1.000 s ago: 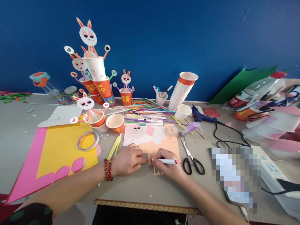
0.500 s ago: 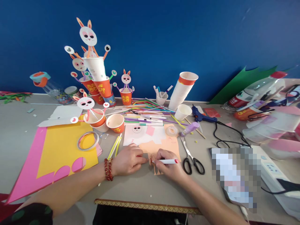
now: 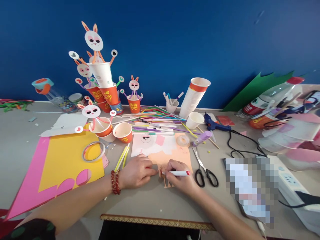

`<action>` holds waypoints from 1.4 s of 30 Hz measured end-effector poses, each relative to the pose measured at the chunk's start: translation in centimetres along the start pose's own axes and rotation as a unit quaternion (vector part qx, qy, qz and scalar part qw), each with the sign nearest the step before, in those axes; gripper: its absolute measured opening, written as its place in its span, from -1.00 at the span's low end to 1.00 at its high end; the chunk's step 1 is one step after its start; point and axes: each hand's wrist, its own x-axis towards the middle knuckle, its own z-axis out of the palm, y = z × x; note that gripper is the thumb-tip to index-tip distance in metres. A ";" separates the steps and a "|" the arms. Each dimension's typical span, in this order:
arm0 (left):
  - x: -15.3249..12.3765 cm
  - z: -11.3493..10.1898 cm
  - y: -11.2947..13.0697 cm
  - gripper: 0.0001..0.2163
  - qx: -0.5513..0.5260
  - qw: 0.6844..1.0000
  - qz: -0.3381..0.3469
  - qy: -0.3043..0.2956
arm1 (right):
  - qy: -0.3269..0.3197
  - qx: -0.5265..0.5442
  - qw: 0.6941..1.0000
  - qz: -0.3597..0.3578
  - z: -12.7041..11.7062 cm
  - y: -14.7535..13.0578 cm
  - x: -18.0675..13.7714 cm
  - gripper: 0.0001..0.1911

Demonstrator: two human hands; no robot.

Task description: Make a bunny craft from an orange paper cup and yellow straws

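While the right hand [image 3: 183, 179] grips one white marker [image 3: 181, 173] with a red end between thumb and fingers, the marker's tip is at the small peach pieces [image 3: 162, 169], too crowded to count, just left of that hand. The left hand [image 3: 137, 170] lies low, fingers loosely bent, its forefinger reaching toward these pieces; whether it pinches anything I cannot tell. Two strands of red beads [image 3: 115, 182] circle its wrist.

Just beyond both hands lie one peach sheet [image 3: 175, 158] and one white sheet [image 3: 166, 144] bearing one drawn face [image 3: 146, 137]. Right of the right hand is one pair of scissors [image 3: 203, 167]; farther beyond it are one purple glue stick [image 3: 203, 137], one blue glue gun [image 3: 212, 125], one loose white cup [image 3: 195, 120] and one tall cup stack [image 3: 192, 100].

Left of the left hand, one yellow sheet [image 3: 70, 160] overlaps pink paper [image 3: 27, 186] on the tabletop [image 3: 137, 203]. Beyond that hand stand five rabbit-faced figures [image 3: 91, 111], one partly hidden, and one red cup [image 3: 123, 131] without a figure.
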 end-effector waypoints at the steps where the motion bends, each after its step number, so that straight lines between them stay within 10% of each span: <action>1: 0.0 0.0 0.0 -0.76 0.001 1.000 -0.001 0.000 | -0.002 0.002 1.000 -0.002 0.0 0.0 0.0 -0.84; 42: -0.1 0.0 -0.1 -0.72 -0.005 1.000 0.001 0.003 | 0.060 -0.016 0.997 0.039 -0.2 0.1 -0.3 -0.80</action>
